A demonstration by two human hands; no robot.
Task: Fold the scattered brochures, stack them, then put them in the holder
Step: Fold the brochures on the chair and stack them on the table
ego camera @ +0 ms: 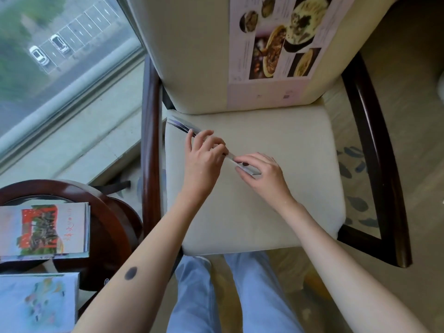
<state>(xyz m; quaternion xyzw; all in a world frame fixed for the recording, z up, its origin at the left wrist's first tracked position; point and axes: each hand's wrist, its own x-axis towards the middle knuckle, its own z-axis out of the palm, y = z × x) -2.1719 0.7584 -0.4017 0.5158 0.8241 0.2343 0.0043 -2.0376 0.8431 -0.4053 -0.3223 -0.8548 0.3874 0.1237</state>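
Folding step here: I've got my left hand (204,150) and right hand (262,169) both pinched on 1 brochure (182,126) edge-up on the chair seat (276,140). Next I flatten it, then carry it to the stack (48,231) at 8 o'clock.

Soft daylight came in from the window (60,56) on my left, leaving only faint shadows under my arms. The wide lens bent the edges, and the window view and lower-left corner looked blurred.
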